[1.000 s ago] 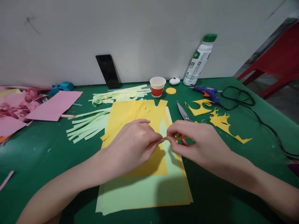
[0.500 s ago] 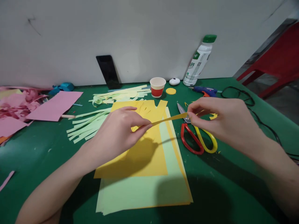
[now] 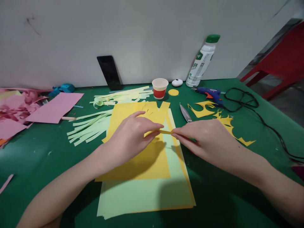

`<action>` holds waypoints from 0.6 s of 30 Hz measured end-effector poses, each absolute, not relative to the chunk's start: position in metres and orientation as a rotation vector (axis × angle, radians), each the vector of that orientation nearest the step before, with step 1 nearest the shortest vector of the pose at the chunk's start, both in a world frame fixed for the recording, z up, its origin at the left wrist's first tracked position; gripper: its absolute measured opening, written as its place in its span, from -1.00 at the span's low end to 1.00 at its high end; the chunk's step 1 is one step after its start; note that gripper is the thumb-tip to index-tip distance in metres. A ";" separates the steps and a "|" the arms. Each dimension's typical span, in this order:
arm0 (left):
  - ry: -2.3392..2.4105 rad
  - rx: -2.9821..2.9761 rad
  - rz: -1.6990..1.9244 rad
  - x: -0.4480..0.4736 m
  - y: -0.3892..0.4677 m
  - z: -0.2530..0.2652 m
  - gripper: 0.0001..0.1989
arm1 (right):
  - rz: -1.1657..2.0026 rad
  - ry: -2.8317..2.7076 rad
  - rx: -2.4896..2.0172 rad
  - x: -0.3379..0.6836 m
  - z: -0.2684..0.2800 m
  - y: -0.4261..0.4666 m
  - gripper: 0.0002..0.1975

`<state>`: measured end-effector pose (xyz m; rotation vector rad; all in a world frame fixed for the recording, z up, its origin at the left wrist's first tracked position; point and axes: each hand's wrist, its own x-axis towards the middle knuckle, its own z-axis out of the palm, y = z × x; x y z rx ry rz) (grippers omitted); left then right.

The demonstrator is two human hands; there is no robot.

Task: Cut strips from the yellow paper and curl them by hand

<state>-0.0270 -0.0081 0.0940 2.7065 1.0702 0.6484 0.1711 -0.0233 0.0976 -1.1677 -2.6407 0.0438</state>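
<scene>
Between my hands a narrow yellow paper strip (image 3: pixel 165 132) is held above the paper stack. My left hand (image 3: pixel 133 134) pinches its left end with thumb and fingers. At the other end, my right hand (image 3: pixel 204 136) pinches it too. Below lie a yellow paper sheet (image 3: pixel 147 164) with cuts at its far edge and pale green sheets (image 3: pixel 147 196) under it. Scissors (image 3: pixel 185 113) rest to the right, their handles mostly hidden by my right hand. Fringed pale green paper (image 3: pixel 95 128) lies beyond my left forearm.
Yellow scraps (image 3: pixel 203 109) and a blue glue gun (image 3: pixel 210 93) with a black cord (image 3: pixel 263 122) are at right. A paper cup (image 3: pixel 160 88), yellow disc (image 3: pixel 173 92), bottle (image 3: pixel 200 63) and phone (image 3: pixel 109 72) stand or lie near the wall. Pink paper (image 3: pixel 57 107) is at left.
My right hand has moved left and nearer to me, closer to my left hand, which shifted slightly right. Less of the strip shows between them. Yellow scraps and the glue gun are uncovered.
</scene>
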 end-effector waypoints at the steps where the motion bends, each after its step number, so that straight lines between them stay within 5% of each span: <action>1: 1.055 2.715 0.659 -0.026 -0.008 0.093 -0.84 | 0.044 -2.633 -1.198 0.170 0.097 -0.023 -0.68; 18: 0.978 2.615 0.790 -0.014 -0.010 0.078 -0.85 | 0.084 -2.601 -1.377 0.161 0.087 -0.031 -0.68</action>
